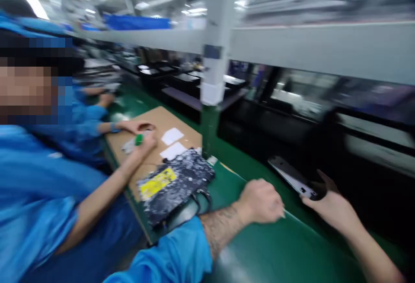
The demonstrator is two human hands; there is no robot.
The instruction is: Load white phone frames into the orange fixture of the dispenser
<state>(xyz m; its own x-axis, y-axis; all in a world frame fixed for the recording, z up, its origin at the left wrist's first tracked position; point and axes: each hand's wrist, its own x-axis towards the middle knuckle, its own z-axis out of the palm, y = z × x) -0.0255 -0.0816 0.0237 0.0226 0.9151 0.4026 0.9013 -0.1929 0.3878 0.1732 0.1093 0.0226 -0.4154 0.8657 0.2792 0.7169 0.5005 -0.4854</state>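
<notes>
Frame is motion-blurred. Right hand point(327, 207) is at the far edge of the green table point(275, 252), fingers wrapped round the near end of a flat dark device point(292, 177) with a pale face; the grip is closed on it, thumb on top. The device is tilted and juts out from the hand toward the far left, over the table's far edge beside the dark conveyor point(292, 123). I cannot tell whether its far end rests on anything.

Left hand point(261, 200) is just beside the right one, nearer the table's middle, curled into a loose fist, knuckles up. Whether it has hold of anything I cannot tell; it looks to rest on the green surface. The forearm has a blue sleeve point(175, 252) pushed up.

Toward the left edge lies a dark speckled pouch point(181, 183) with a yellow label, partly on a brown cardboard sheet point(162, 118). Two white paper slips point(173, 142) lie on the cardboard. A co-worker in blue sits at the left; the co-worker's hand point(147, 140) holds a green marker point(139, 139) on the cardboard. A grey post point(215, 58) stands at the far edge.
</notes>
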